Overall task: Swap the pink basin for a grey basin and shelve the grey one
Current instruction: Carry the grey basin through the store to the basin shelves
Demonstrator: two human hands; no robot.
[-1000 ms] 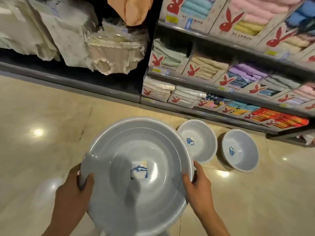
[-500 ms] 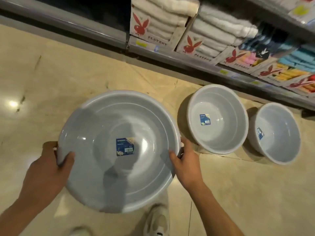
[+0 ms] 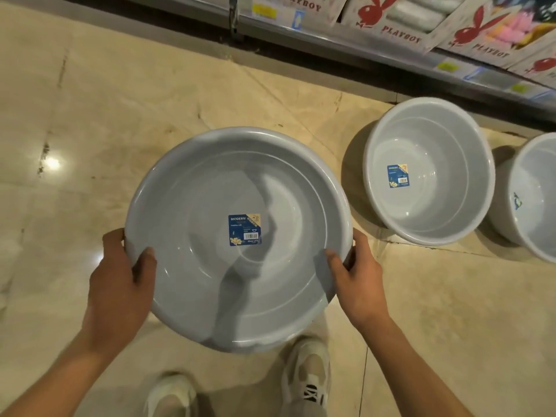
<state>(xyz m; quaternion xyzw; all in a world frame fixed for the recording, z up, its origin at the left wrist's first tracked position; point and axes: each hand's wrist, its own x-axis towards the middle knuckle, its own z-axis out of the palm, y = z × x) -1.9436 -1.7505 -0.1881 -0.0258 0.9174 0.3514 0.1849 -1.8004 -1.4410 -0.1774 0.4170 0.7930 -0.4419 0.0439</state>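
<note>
Grey basin (image 3: 237,239) carried between both hands, above the floor (image 3: 120,100).

I saw the left hand (image 3: 120,284) and right hand (image 3: 358,281) clamping opposite near rims, thumbs curled inside, the bowl mouth-up between them, left of two smaller basins (image 3: 428,171) standing by the shelf (image 3: 376,46).

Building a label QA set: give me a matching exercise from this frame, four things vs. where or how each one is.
Things:
1. large grey basin
2. smaller grey basin
3. blue label
4. white shoes

States:
A. stands on the floor below the shelf
B. stuck on the inside bottom of the held basin
C. gripped at the rim by the left hand and right hand
D. on the floor, partly under the held basin

Pairs: 1-C, 2-A, 3-B, 4-D
</note>
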